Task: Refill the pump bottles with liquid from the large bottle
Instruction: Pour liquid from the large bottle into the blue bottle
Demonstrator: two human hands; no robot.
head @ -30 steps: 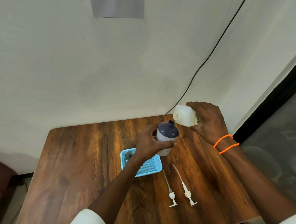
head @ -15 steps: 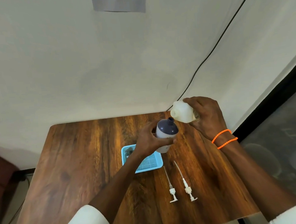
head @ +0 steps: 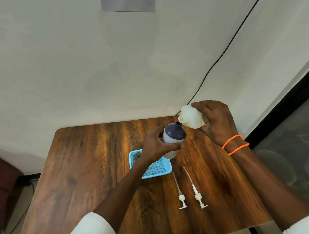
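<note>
Translucent plastic large bottle [head: 191, 119] tilted in right hand [head: 216, 120] grip; left hand [head: 154, 145] clasps rounded pump bottle [head: 174, 139] (mouths seemingly touching).

Large bottle [head: 191, 118] rear hidden under right hand [head: 216, 121]; label cut off, unreadable. Tray [head: 154, 169] partly behind left forearm.

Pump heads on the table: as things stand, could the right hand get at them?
Probably not at once. The pump heads lie in the open, nothing covering them, but the right hand grips the tilted large bottle and would have to set it down first.
</note>
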